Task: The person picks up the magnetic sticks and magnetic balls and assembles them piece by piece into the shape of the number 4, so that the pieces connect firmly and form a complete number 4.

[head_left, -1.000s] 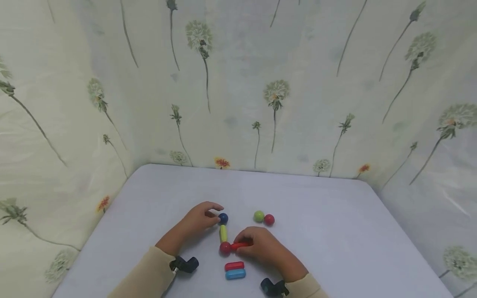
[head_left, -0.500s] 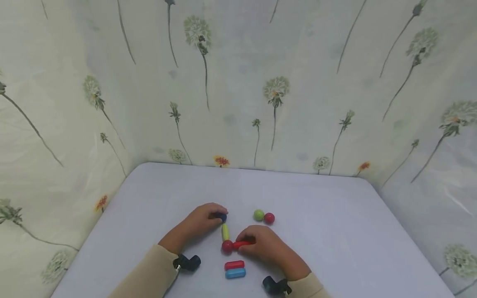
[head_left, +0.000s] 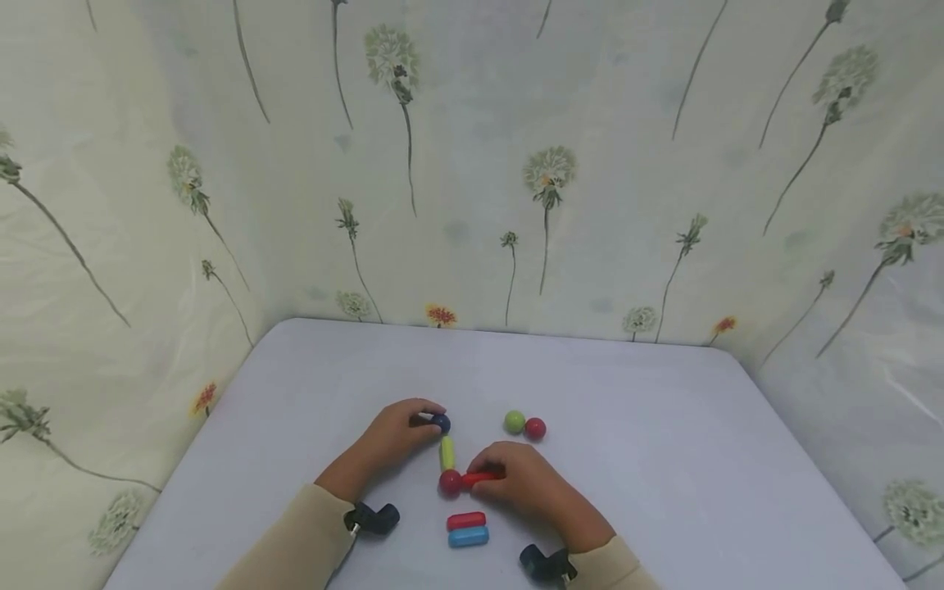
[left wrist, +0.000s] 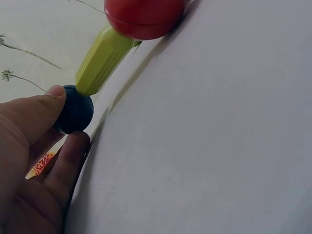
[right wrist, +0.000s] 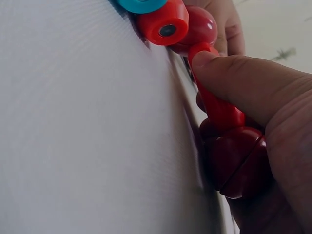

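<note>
"Two hands for inspection over a white table [head_left: 649, 459]; begin with the left hand [head_left: 398, 433]; state condition of fingers."

"Curved, and parted by only the width of a blue ball [left wrist: 77, 111]; pinched with thumb on one side, fingertip on the opposite side; other fingers only partly visible."

"Position of said ball?"

"Out at the fingertips, clear of the palm; against one end of a yellow-green stick [left wrist: 103, 59]; opposite end of that stick against the corner red ball [head_left: 451, 483], well outside the left hand's reach of grip."

"Next, the right hand [head_left: 519, 479]?"

"Closed to a narrow pinch on the gripped red stick [right wrist: 219, 100]; thumb along the side, tip near the corner red ball; opposing fingers mostly hidden; at the stick's other end, close under the hand, a darker red ball [right wrist: 238, 163], out of sight in the head view."

"Loose items?"

"On the person's side of the corner, a loose red stick [head_left: 466, 521] and a blue stick [head_left: 468, 537], side by side and touching; beyond the right hand, a green ball [head_left: 515, 422] and an outlying red ball [head_left: 535, 428], likewise touching; both pairs clear of all fingers; behind everything, a dandelion-printed cloth [head_left: 472, 123]."
</note>
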